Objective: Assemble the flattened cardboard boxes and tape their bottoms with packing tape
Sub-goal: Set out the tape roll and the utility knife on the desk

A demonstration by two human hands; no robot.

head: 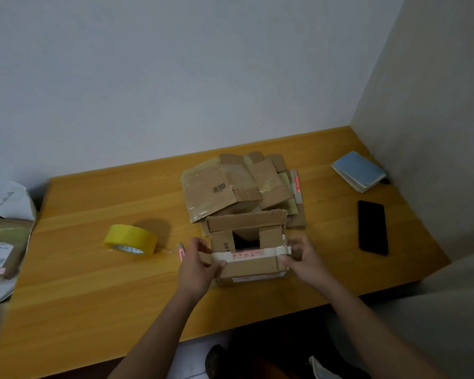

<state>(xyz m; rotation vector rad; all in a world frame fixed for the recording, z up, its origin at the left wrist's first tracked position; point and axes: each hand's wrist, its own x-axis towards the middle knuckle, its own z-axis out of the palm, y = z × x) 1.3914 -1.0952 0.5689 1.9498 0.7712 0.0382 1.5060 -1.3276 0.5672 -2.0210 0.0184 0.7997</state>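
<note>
- The left hand (pixel 200 265) and right hand (pixel 303 259) each grip one end of a small brown cardboard box (pixel 248 251) on the orange wooden worktop (pixel 93 283), fingers curled round its near flap.
- Left of the box lie a pink utility knife (pixel 181 251) and a yellow roll of packing tape (pixel 131 239).
- Just behind the box sits a pile of flattened brown cardboard boxes (pixel 238 184).
- Right of the box lies a black phone (pixel 372 227).
</note>
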